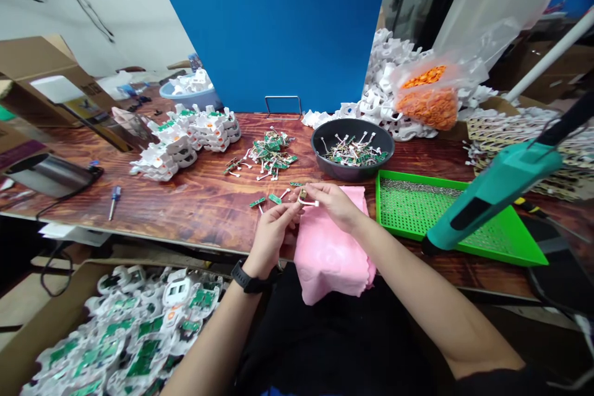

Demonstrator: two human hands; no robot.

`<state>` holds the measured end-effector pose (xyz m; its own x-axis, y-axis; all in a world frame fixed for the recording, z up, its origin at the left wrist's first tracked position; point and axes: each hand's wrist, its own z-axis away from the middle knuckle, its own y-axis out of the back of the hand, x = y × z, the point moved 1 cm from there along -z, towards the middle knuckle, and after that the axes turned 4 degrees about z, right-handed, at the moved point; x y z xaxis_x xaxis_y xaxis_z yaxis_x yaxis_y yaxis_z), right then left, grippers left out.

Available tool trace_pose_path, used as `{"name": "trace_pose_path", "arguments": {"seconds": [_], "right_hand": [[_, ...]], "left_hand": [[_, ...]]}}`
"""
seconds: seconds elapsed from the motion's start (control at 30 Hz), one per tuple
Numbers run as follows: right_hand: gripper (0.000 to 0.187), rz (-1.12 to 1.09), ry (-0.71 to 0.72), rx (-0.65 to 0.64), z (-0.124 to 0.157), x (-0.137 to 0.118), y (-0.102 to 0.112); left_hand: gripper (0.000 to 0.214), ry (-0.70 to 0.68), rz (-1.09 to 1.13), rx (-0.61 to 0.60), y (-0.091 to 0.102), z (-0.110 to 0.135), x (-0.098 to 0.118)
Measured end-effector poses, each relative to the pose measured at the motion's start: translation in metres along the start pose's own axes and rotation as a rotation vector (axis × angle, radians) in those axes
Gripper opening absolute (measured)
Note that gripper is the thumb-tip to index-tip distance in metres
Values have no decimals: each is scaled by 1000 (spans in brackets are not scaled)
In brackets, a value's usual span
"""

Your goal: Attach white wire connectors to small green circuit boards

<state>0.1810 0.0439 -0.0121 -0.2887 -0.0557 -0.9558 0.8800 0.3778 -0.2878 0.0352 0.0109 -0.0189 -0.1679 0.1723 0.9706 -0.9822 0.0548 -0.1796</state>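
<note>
Small white wired part [307,200] pinched between both hands at bench [195,204] edge, over pink cloth [327,253]: right hand [336,203] gripping it, left hand [273,230] closed on its wire. Dark bowl [352,148] at 12 o'clock; green tray [457,216] at 3 o'clock.

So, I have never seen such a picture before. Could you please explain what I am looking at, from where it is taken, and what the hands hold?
A camera on a person's head looks down at a wooden workbench. No machine here: the left hand and right hand together pinch a small white wired part above a pink cloth. Around them lie small green circuit boards, a dark bowl holding more, white plastic housings, a green tray, a bag of orange pieces, and a teal power tool hanging at right.
</note>
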Motion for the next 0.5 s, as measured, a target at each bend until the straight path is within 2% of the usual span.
{"name": "trace_pose_path", "arguments": {"seconds": [0.27,0.5], "right_hand": [[23,354,129,132,-3,1,1],[23,349,84,126,-4,1,1]], "left_hand": [[29,7,-92,24,1,4,0],[32,85,-43,-4,0,4,-4]]}}
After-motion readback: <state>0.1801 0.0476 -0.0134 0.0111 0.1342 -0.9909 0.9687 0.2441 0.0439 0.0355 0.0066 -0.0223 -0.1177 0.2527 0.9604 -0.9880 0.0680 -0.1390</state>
